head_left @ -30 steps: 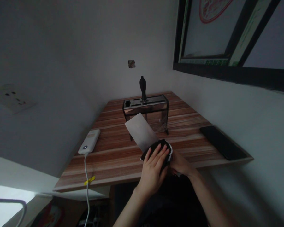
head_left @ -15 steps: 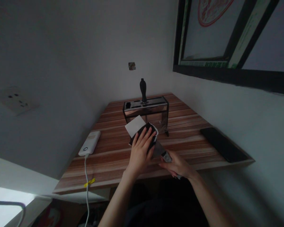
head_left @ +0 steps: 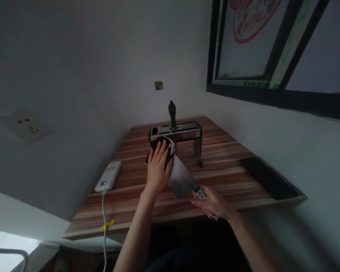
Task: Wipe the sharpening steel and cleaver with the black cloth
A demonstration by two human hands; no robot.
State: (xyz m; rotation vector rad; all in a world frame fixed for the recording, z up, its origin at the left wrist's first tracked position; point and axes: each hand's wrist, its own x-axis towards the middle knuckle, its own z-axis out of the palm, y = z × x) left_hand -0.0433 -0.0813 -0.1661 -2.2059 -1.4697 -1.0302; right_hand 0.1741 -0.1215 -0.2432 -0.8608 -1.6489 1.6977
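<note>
My right hand [head_left: 214,202] grips the handle of a cleaver [head_left: 183,177], whose broad blade points up and to the left over the table's front part. A black cloth [head_left: 170,154] with a white edge lies against the blade's far end, under my left hand [head_left: 158,166]. The fingers of that hand are pressed together over the cloth, and its thumb side borders the blade. Just behind stands a clear-sided knife block [head_left: 188,149] with a metal top. One black-handled tool [head_left: 172,113] stands upright in its slot; its lower part is hard to make out.
A white power bank [head_left: 109,175] with a white cable [head_left: 104,215] lies at the table's left side, and yellow tape [head_left: 107,224] marks the front edge. On the right is a black phone [head_left: 268,177]. Walls border the wood-grain table [head_left: 130,181] on both sides.
My left hand and the cloth have slid left and up along the cleaver, baring much more of the blade. The right hand keeps its hold on the handle.
</note>
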